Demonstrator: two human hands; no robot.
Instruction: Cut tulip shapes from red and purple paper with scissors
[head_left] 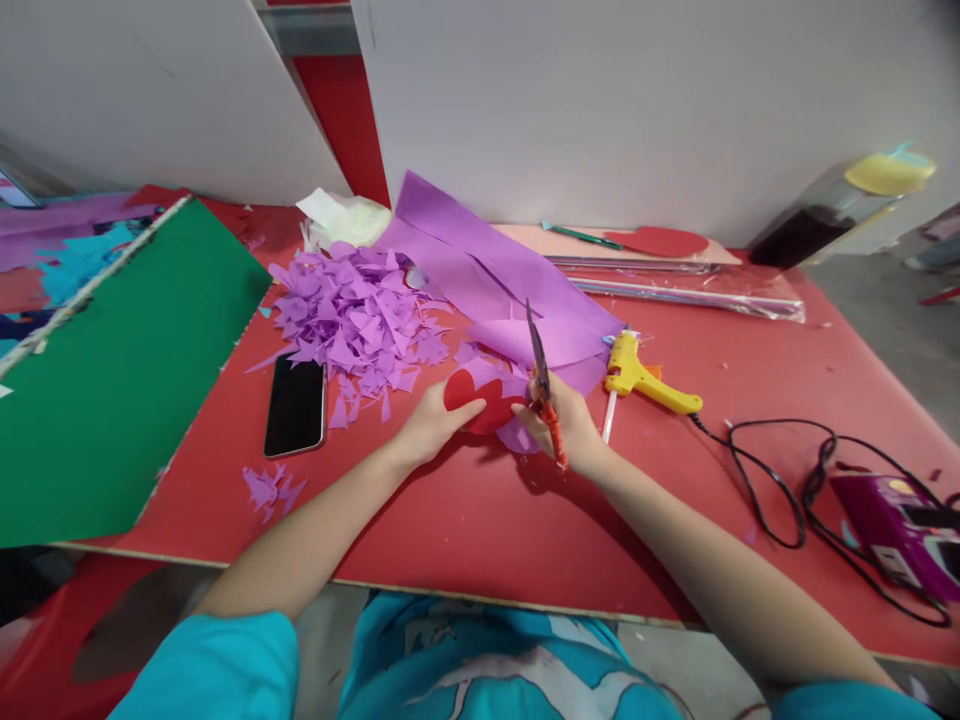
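Observation:
Between my two hands is a red paper cutout [487, 412] with a rounded, scalloped edge. My left hand [435, 425] pinches its left side, thumb on top. My right hand [566, 425] has its fingertips at the cutout's right edge and also holds a pair of scissors [541, 360] with orange handles, blades pointing up and away from me. Purple paper scraps [517, 435] lie just under and behind the cutout. A heap of cut purple paper pieces [360, 310] sits beyond my left hand.
Purple sheets [487, 270] lie at the back. To the right are a yellow glue gun [637, 375], its black cord [757, 480], a purple box [892, 530] and a bottle of dark liquid [832, 215]. At left are a phone [296, 405] and a green board [127, 390].

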